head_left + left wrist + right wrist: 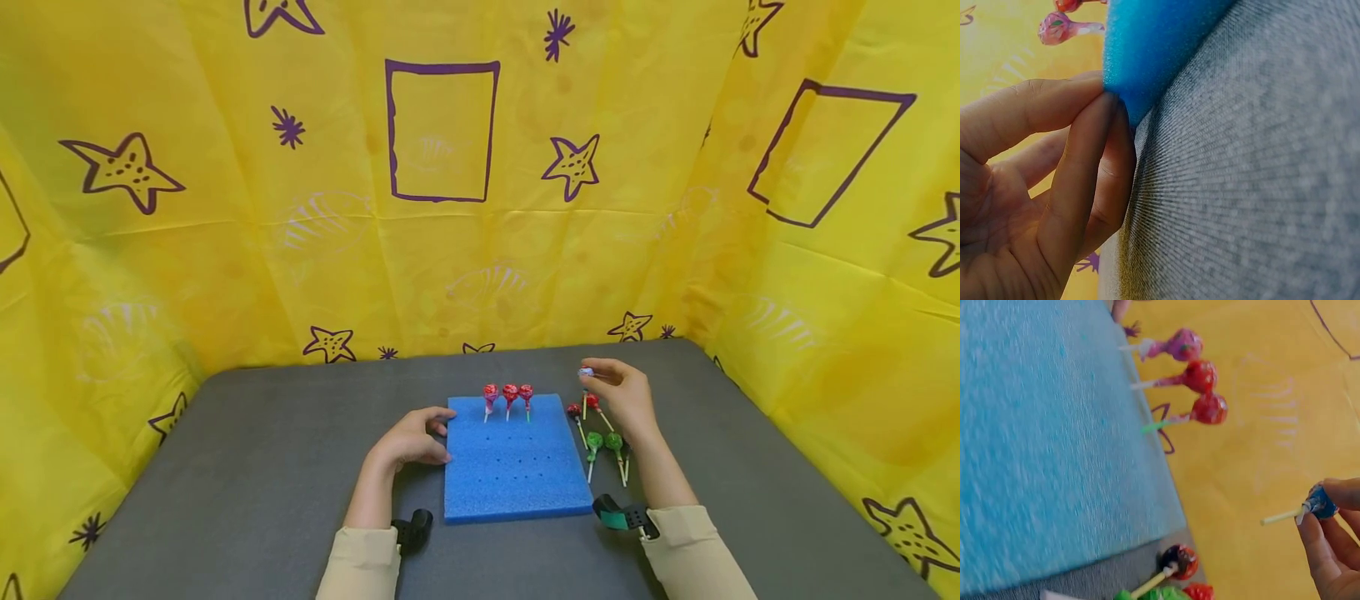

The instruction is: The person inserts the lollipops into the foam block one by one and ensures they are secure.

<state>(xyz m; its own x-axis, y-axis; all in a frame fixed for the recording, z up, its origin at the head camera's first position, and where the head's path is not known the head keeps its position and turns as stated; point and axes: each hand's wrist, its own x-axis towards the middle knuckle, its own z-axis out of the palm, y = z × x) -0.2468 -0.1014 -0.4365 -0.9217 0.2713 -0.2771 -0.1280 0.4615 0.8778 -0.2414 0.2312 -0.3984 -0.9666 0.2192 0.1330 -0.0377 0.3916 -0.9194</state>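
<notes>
In the lower centre of the frame lies a blue foam board (517, 497); the left hand (408, 437), its fingers loosely bent, touches its left edge. Right of centre lie green lollipops (595, 442); beyond them, the right hand (624, 400) pinches a blue-wrapped lollipop (1320, 502). At the board's far end, three reddish lollipops (511, 392) stand upright. Yellow cloth (442, 250) fills the upper frame.

Left hand (411, 435) sits low, fingers bent, thumb and index apart, wrist bending inward from the left forearm (371, 502). Right hand (626, 400), raised and slightly farther forward, pinches between thumb and fingertips; right forearm (667, 475) slants inward behind it.
</notes>
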